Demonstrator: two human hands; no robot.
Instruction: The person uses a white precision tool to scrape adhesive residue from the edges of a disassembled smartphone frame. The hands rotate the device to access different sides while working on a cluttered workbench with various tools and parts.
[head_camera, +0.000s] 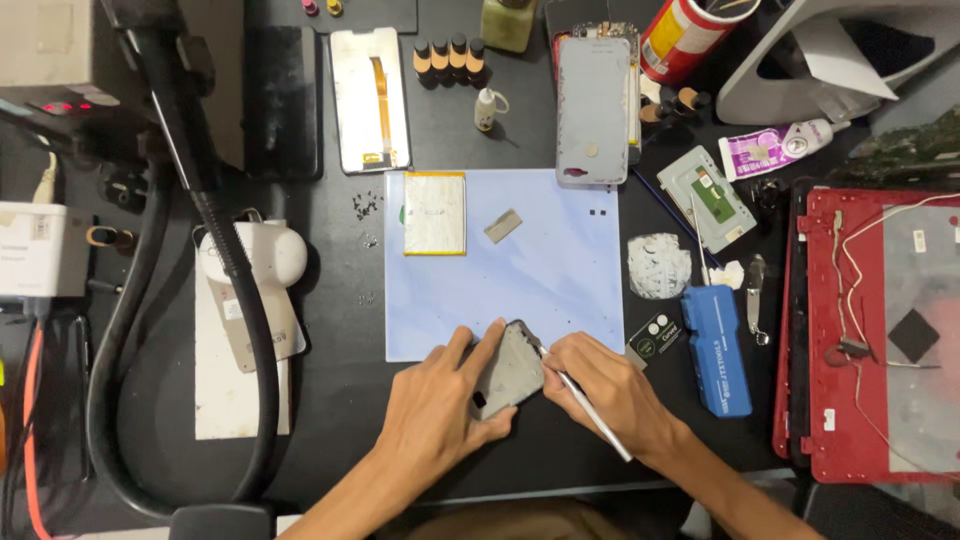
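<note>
My left hand (440, 405) grips a grey phone body (508, 372) at the near edge of a pale blue work mat (540, 270), thumb and fingers wrapped around its left side. My right hand (610, 385) holds a thin white pen-like tool (590, 410), its tip touching the phone's right edge. On the mat farther away lie a flat yellow-edged battery (435, 213) and a small grey part (503, 226).
A black flexible hose (230, 270) curves down the left beside a white device (262, 255). A phone screen panel (371, 98), a grey phone back (593, 108), small bottles (450, 58), a blue tool case (717, 350) and an opened red laptop shell (870, 330) surround the mat.
</note>
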